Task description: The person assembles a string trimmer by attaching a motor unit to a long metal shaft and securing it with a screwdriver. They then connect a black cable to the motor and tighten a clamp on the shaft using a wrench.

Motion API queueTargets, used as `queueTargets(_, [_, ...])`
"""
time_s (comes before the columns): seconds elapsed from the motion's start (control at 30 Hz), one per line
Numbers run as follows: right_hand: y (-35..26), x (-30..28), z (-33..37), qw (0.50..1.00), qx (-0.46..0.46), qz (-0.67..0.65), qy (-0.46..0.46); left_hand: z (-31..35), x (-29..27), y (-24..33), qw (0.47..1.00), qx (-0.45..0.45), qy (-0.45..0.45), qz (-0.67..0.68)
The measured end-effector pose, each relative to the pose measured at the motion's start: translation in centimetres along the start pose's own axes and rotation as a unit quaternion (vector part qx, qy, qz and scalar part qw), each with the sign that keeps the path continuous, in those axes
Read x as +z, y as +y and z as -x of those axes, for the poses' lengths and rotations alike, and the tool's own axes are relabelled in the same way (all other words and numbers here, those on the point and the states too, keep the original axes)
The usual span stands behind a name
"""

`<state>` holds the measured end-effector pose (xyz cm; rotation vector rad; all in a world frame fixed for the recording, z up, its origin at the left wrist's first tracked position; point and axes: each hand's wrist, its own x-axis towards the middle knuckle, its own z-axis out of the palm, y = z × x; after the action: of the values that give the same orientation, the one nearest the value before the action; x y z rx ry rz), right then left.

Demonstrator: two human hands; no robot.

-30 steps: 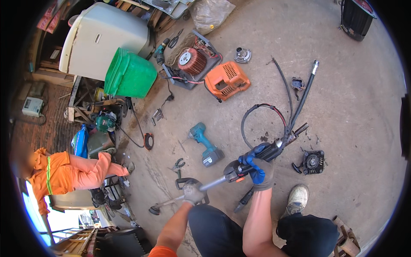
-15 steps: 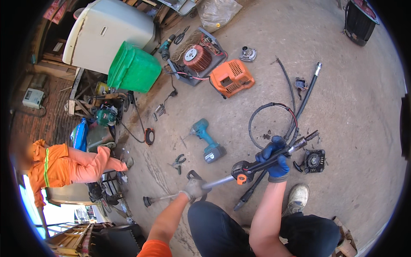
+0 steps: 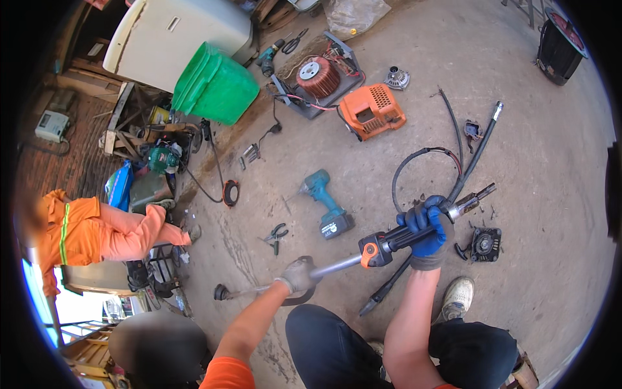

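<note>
A long brush cutter shaft [image 3: 340, 266] slants across in front of my knees. My left hand [image 3: 298, 275], in a grey glove, is closed round its bare silver tube beside a dark loop handle. Blue-gloved, my right hand [image 3: 427, 227] wraps the black grip section near the upper end. Between the hands sits a black clamp with an orange piece [image 3: 369, 253]. Beyond my right hand a metal coupling [image 3: 466, 203] sticks out. Behind that hand, a black flexible drive hose [image 3: 478, 141] lies on the floor, and a black recoil starter [image 3: 485, 244] rests to the right.
On the concrete lie a teal cordless drill [image 3: 326, 202], pliers [image 3: 276, 238], an orange engine cover [image 3: 370, 113] and a copper coil [image 3: 319, 79]. A green bucket [image 3: 217, 87] stands at far left. A person in orange [image 3: 97, 230] is at left; a blurred head [image 3: 159, 350] shows lower left.
My right hand's fingers have closed more fully round the black grip. The shaft has rolled, turning its orange piece. The view has shifted, and a blurred head has come in at lower left.
</note>
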<state>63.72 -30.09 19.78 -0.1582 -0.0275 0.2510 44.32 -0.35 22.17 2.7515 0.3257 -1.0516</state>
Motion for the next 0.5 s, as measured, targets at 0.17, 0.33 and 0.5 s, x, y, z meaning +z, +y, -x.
queueTargets(0.17, [0.6, -1.5, -0.1, 0.989, -0.021, 0.056, 0.132, -1.2, -0.3, 1.9, 0.997, -0.053, -0.049, 0.016])
queueTargets(0.33, [2.5, -1.7, 0.0, 0.962, -0.003, 0.076, 0.260, -0.2, 0.3, 0.4, 0.996, -0.053, -0.068, -0.025])
queueTargets(0.5, [3.6, -3.0, 0.4, 0.916, -0.015, 0.108, 0.387, 6.1, 1.8, -0.3, 0.924, -0.082, 0.359, -0.104])
